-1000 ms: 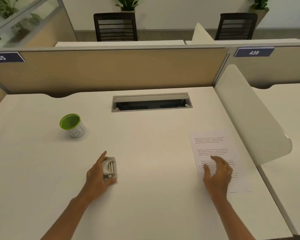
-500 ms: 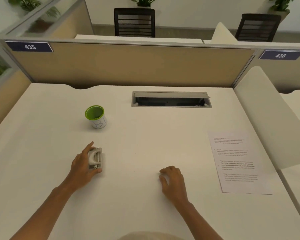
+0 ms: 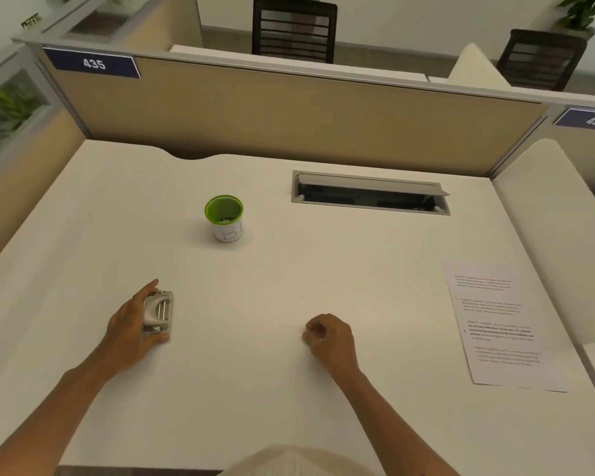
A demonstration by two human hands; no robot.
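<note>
We see a white desk (image 3: 289,389) with a hatch (image 3: 370,193) set into its far side. On it a green-rimmed cup (image 3: 224,218) stands upright, a punch (image 3: 158,314) lies well nearer at the left, and a printed sheet (image 3: 498,324) lies flat by the right edge.

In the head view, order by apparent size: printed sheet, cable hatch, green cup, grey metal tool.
1. printed sheet
2. cable hatch
3. green cup and grey metal tool look alike; the left hand partly hides the tool.
</note>
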